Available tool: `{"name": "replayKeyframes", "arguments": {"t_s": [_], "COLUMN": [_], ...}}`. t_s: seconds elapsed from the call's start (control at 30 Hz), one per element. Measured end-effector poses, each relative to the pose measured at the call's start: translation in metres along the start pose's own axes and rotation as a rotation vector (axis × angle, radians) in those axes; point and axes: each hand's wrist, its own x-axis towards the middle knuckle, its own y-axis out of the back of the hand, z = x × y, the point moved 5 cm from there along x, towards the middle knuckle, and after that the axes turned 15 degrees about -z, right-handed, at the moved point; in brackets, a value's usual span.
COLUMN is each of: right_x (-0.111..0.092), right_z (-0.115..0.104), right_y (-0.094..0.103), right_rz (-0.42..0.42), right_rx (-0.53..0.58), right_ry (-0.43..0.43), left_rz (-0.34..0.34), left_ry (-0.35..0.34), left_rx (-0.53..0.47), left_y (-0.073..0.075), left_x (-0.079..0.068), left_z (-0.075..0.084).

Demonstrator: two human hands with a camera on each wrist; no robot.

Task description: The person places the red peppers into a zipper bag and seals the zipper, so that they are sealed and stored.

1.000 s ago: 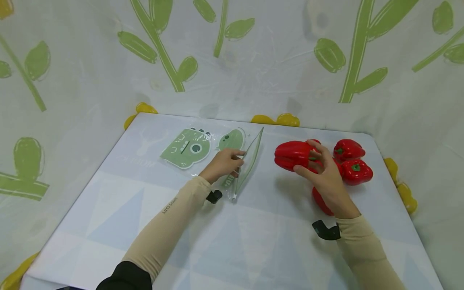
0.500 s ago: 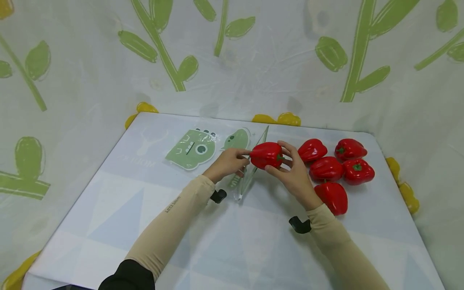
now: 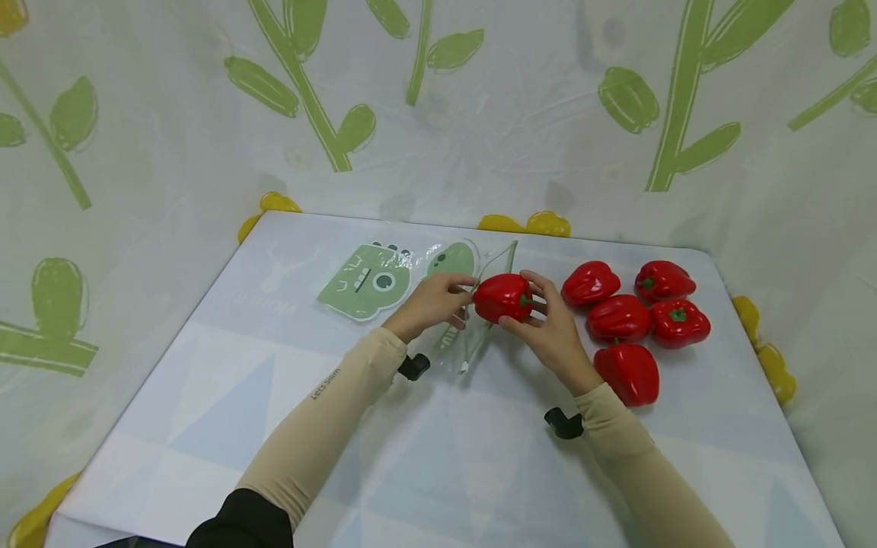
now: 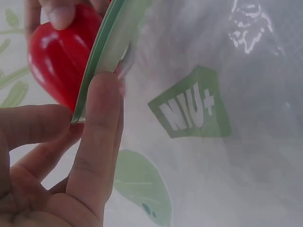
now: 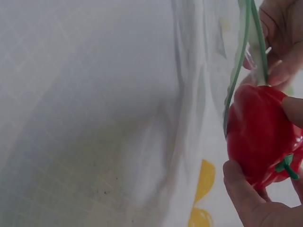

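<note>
A red bell pepper (image 3: 502, 297) with a green stem is gripped by my right hand (image 3: 551, 327), its blunt end against the mouth of a clear zip bag (image 3: 363, 283) with green cartoon prints. My left hand (image 3: 432, 307) pinches the green-edged rim of that bag between thumb and fingers, as the left wrist view shows at the green zip strip (image 4: 97, 52). In the right wrist view the pepper (image 5: 260, 132) sits right at the parted strips, stem toward my right palm. How far it reaches inside cannot be told.
Several more red bell peppers (image 3: 619, 318) lie grouped on the table (image 3: 384, 472) to the right of my right hand. A white curtain (image 3: 521, 114) with green leaf prints hangs behind the table.
My right hand has carried the pepper leftward from beside the other peppers to the bag's mouth. The left hand has kept its pinch on the rim, shifting slightly right.
</note>
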Motion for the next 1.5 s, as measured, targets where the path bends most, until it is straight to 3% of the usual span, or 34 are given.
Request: {"name": "replayKeyframes", "arguments": {"t_s": [0.4, 0.8, 1.2, 1.5], "right_x": [0.004, 0.005, 0.01, 0.019], "right_z": [0.003, 0.008, 0.006, 0.004], "right_y": [-0.007, -0.012, -0.01, -0.017], "right_rz": [0.003, -0.056, -0.071, -0.077], "right_rx": [-0.138, -0.165, -0.297, -0.329], "right_ry": [0.004, -0.035, -0.063, -0.066], "left_rz": [0.017, 0.071, 0.053, 0.076], "left_ry": [0.016, -0.002, -0.019, -0.045], "left_rx": [-0.004, 0.074, 0.046, 0.105], "left_y": [0.001, 0.002, -0.001, 0.0], "left_x": [0.0, -0.002, 0.0, 0.002], "left_z": [0.005, 0.013, 0.015, 0.019]}}
